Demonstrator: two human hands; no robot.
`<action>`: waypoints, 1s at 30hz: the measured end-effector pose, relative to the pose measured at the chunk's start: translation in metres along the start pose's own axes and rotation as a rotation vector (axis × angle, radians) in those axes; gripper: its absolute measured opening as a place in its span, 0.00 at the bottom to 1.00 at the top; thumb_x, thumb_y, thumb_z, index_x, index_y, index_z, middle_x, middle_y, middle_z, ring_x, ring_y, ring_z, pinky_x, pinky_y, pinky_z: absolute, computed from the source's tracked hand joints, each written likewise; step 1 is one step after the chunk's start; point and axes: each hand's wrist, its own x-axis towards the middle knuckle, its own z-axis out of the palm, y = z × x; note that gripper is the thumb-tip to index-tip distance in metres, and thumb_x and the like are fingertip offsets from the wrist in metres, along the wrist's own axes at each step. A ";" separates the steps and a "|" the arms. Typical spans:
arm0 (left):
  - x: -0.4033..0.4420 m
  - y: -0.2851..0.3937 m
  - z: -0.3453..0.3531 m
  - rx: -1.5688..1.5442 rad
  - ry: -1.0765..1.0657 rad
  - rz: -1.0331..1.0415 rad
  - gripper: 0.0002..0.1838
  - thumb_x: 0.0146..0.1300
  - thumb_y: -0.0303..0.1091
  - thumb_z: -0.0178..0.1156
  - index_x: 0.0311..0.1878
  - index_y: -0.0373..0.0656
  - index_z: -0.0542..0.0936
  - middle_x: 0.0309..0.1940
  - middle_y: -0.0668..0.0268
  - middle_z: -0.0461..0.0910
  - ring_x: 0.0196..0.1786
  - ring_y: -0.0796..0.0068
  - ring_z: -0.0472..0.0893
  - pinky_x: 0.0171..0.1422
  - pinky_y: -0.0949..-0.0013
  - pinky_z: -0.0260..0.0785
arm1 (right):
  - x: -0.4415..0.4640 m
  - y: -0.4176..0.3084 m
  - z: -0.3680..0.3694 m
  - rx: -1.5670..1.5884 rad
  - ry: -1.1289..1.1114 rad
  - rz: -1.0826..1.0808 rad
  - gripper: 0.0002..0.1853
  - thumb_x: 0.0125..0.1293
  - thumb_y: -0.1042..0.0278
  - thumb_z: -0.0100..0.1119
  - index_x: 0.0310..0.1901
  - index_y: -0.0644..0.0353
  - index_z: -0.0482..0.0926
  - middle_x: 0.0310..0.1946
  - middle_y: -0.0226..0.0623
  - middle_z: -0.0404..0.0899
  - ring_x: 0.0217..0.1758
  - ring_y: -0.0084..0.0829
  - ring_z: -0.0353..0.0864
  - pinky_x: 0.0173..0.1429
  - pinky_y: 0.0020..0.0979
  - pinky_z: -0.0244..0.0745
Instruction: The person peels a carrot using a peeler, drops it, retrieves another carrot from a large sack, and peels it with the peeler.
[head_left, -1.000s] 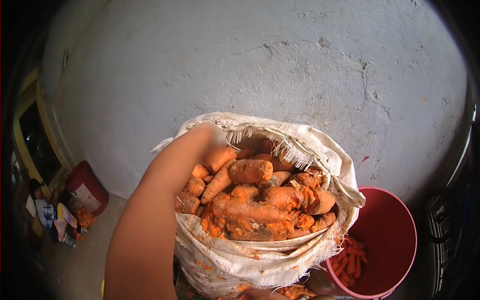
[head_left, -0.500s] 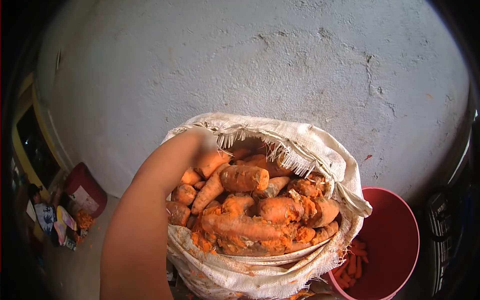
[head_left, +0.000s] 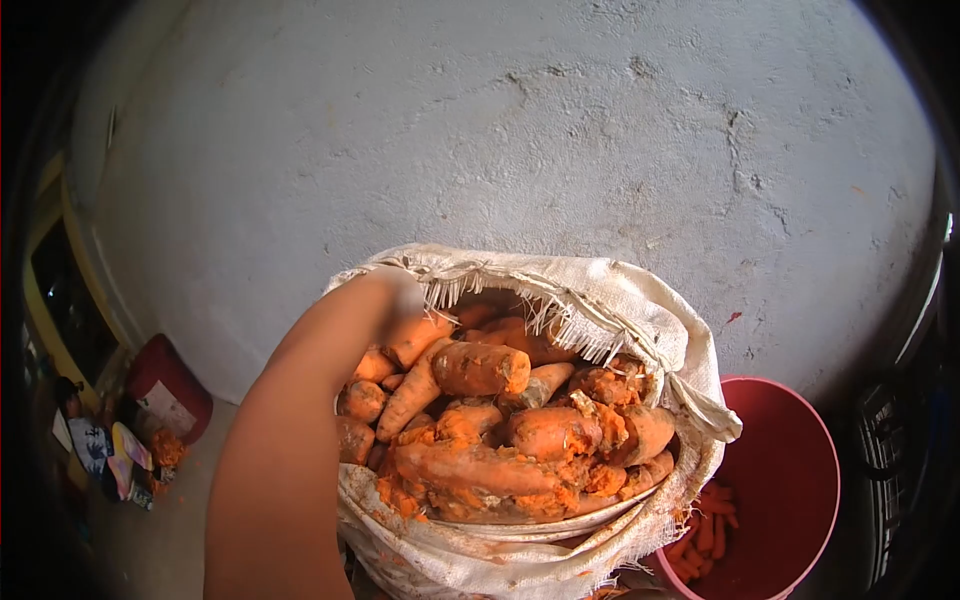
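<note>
A white woven sack [head_left: 665, 320] with a frayed, folded rim stands open, filled with large orange carrots [head_left: 480, 368], several of them broken or dirt-stained. My left arm reaches in from the bottom left, and my left hand [head_left: 403, 292] is at the sack's back left rim, beside the carrots. That hand is blurred and its fingers do not show, so what it grips is unclear. My right hand is out of view.
Right of the sack stands a red bucket [head_left: 780, 480] with small peeled carrots [head_left: 708, 535] inside. A rough grey wall [head_left: 520, 130] rises behind. At the far left are another red bucket [head_left: 172, 385] and a person [head_left: 90, 445] in patterned clothing.
The sack's mouth and its carrots have shifted slightly down and left in view. My left hand has stayed at the rim, moving slightly left and down with it.
</note>
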 end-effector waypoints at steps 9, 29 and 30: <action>-0.010 -0.015 0.001 0.012 0.110 0.040 0.18 0.47 0.36 0.59 0.42 0.41 0.75 0.41 0.60 0.75 0.44 0.65 0.74 0.48 0.65 0.65 | -0.002 0.001 0.002 -0.001 0.000 -0.017 0.20 0.49 0.64 0.49 0.44 0.63 0.70 0.41 0.51 0.71 0.47 0.44 0.69 0.50 0.38 0.62; -0.302 -0.026 -0.001 -1.313 0.567 0.481 0.19 0.40 0.17 0.61 0.39 0.36 0.71 0.41 0.61 0.74 0.46 0.75 0.73 0.51 0.73 0.66 | -0.003 0.000 0.054 -0.234 0.149 -0.196 0.23 0.48 0.67 0.49 0.50 0.61 0.67 0.46 0.54 0.66 0.51 0.46 0.66 0.55 0.43 0.58; -0.318 -0.024 0.005 -1.348 0.567 0.501 0.19 0.42 0.15 0.59 0.41 0.36 0.70 0.41 0.61 0.74 0.46 0.75 0.73 0.52 0.73 0.66 | -0.012 -0.008 0.048 -0.272 0.122 -0.174 0.25 0.48 0.69 0.49 0.52 0.60 0.65 0.49 0.54 0.64 0.52 0.45 0.66 0.56 0.43 0.57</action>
